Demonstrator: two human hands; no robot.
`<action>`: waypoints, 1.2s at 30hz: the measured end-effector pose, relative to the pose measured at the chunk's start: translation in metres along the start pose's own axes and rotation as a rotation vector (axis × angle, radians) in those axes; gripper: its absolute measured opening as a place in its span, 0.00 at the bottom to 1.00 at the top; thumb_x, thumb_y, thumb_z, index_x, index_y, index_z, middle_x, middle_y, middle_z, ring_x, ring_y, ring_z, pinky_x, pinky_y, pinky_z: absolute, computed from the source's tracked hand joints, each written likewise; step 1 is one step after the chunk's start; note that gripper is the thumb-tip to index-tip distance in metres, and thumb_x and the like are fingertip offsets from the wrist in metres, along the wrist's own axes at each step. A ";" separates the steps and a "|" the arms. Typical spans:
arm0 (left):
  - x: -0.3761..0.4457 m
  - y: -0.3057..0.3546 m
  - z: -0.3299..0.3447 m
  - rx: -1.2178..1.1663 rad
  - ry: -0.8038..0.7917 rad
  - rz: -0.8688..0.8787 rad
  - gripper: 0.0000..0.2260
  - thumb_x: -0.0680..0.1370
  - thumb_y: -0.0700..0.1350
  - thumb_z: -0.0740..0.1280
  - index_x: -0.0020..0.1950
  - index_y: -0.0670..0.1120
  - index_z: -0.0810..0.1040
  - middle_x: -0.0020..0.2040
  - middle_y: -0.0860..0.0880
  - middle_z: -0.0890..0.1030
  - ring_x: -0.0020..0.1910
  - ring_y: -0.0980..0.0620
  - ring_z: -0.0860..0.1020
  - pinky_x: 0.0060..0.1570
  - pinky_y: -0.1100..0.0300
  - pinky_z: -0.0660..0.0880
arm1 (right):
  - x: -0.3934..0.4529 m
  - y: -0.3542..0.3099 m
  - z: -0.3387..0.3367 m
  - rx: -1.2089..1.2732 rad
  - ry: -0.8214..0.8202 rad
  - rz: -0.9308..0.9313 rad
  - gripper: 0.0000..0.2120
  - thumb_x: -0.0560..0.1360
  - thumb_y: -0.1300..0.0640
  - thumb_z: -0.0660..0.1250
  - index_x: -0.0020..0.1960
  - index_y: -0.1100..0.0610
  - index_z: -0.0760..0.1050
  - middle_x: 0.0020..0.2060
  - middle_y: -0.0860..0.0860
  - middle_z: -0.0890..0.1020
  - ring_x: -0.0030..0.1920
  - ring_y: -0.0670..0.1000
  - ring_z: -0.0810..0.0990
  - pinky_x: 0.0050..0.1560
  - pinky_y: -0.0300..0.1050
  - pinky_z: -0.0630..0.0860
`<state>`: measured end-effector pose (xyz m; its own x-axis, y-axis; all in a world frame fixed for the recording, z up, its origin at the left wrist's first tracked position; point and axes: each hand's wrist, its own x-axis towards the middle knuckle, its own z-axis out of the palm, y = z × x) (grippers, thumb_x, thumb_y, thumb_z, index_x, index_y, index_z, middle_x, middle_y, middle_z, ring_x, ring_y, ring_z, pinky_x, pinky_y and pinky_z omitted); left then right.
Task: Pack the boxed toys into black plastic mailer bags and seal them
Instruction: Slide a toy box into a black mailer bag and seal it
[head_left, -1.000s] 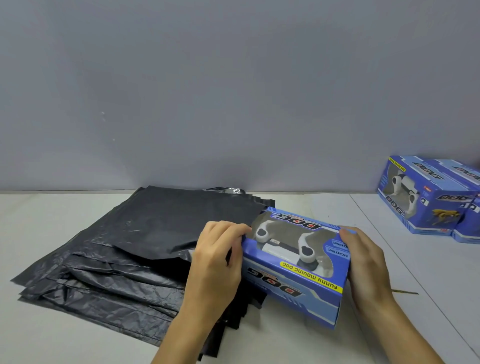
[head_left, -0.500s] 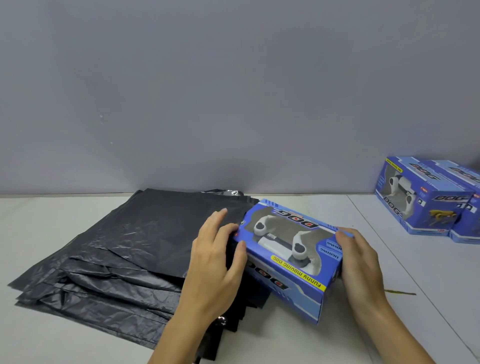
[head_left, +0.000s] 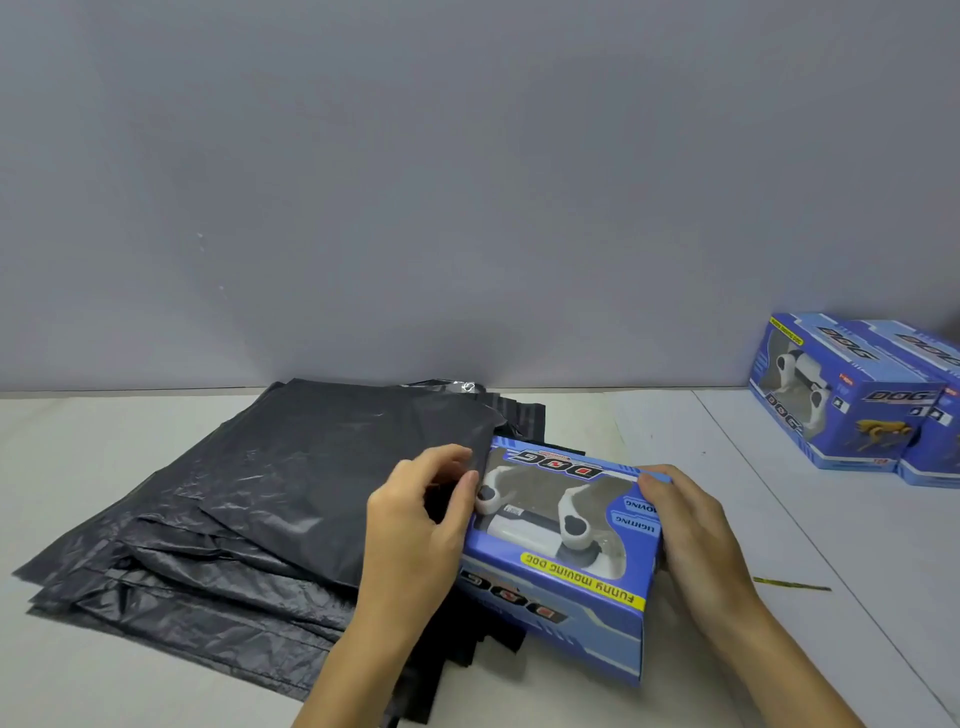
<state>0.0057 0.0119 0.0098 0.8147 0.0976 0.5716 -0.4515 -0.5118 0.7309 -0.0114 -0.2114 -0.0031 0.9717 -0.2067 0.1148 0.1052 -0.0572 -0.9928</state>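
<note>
A blue boxed toy dog (head_left: 566, 566) with a clear window lies at the table's middle, its left end at the mouth of the top black mailer bag (head_left: 332, 467). My right hand (head_left: 696, 545) grips the box's right end. My left hand (head_left: 415, 525) pinches the bag's open edge at the box's left end, thumb and fingers curled on the black plastic. The bag lies on a fanned stack of several black mailer bags (head_left: 171, 587).
Two more blue toy boxes (head_left: 841, 400) stand at the far right by the grey wall. A thin yellowish strip (head_left: 792, 584) lies on the table right of my right hand. The table's seam runs diagonally on the right.
The box has slid left toward the bag mouth. My left hand shifted from the box's end to pinching the bag's edge.
</note>
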 end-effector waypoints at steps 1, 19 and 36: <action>0.001 0.000 -0.002 -0.002 0.012 -0.026 0.09 0.77 0.40 0.72 0.55 0.51 0.83 0.46 0.55 0.82 0.46 0.59 0.80 0.46 0.73 0.73 | -0.001 -0.002 0.000 0.010 -0.013 -0.012 0.12 0.81 0.50 0.60 0.49 0.59 0.74 0.40 0.51 0.86 0.41 0.52 0.86 0.34 0.38 0.79; 0.007 0.005 -0.010 -0.413 0.166 -0.156 0.07 0.77 0.41 0.72 0.45 0.53 0.87 0.44 0.51 0.86 0.44 0.54 0.84 0.45 0.64 0.79 | -0.005 -0.003 0.009 0.086 0.051 -0.140 0.08 0.82 0.54 0.60 0.48 0.55 0.75 0.40 0.51 0.86 0.40 0.53 0.86 0.33 0.39 0.80; -0.005 0.000 0.008 0.148 -0.141 0.218 0.17 0.81 0.52 0.57 0.62 0.51 0.82 0.62 0.62 0.79 0.68 0.63 0.72 0.68 0.62 0.63 | -0.014 0.010 0.035 0.082 0.192 -0.183 0.09 0.79 0.47 0.57 0.49 0.50 0.72 0.40 0.45 0.85 0.39 0.46 0.86 0.29 0.35 0.77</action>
<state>0.0047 0.0049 0.0043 0.7514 -0.1424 0.6443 -0.5719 -0.6276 0.5282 -0.0168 -0.1746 -0.0159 0.8777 -0.3822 0.2890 0.2997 -0.0327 -0.9535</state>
